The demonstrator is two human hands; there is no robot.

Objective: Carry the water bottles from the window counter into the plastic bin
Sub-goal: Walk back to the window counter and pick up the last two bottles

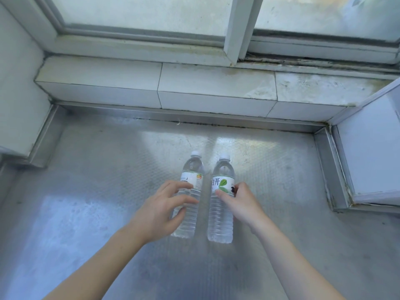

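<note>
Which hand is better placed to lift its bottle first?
Right. The right hand already pinches the leaf-label bottle; the left hand fingers look spread beside the other bottle.

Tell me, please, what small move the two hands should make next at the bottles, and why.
Probably close both grips fully, then lift. The left hand has its fingers spread, curling around the left bottle but seemingly not tight. The right hand pinches the right bottle at its label. Both bottles stand upright on the metal counter, and the plastic bin is not in view.
</note>
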